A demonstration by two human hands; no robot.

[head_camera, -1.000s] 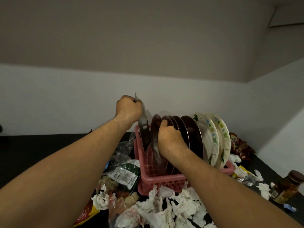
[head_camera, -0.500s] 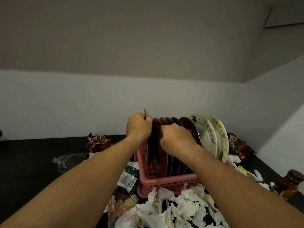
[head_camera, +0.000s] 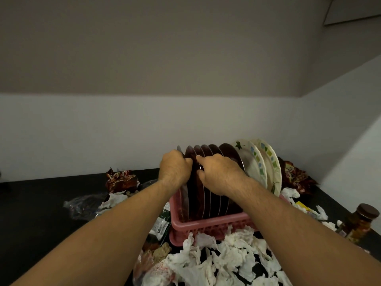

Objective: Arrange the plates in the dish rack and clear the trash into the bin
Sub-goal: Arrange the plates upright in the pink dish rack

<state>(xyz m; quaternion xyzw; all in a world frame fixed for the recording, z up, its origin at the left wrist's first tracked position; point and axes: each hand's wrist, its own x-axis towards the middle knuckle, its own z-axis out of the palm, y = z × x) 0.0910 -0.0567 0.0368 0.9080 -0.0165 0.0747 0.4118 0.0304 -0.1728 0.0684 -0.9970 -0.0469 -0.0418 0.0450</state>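
A pink dish rack (head_camera: 208, 226) stands on the dark counter, with several steel plates (head_camera: 214, 203) on edge in it. Two white patterned plates (head_camera: 266, 170) lean at its right end. My left hand (head_camera: 174, 169) grips the rim of the leftmost steel plate (head_camera: 184, 200), which stands in the rack's left end. Beside it, my right hand (head_camera: 219, 173) has its fingers curled over the tops of the neighbouring steel plates. Crumpled white tissues (head_camera: 222, 259) lie heaped in front of the rack.
Red snack wrappers lie at the back left (head_camera: 120, 179) and behind the rack on the right (head_camera: 296, 176). A clear plastic bag (head_camera: 84, 206) and a green-white packet (head_camera: 161, 223) sit left of the rack. A brown-lidded jar (head_camera: 359, 222) stands at the right. White walls close the corner.
My left hand has lowered the steel plate from above the rack down into its left end. My right hand stayed on the neighbouring plates. The camera has tilted slightly.
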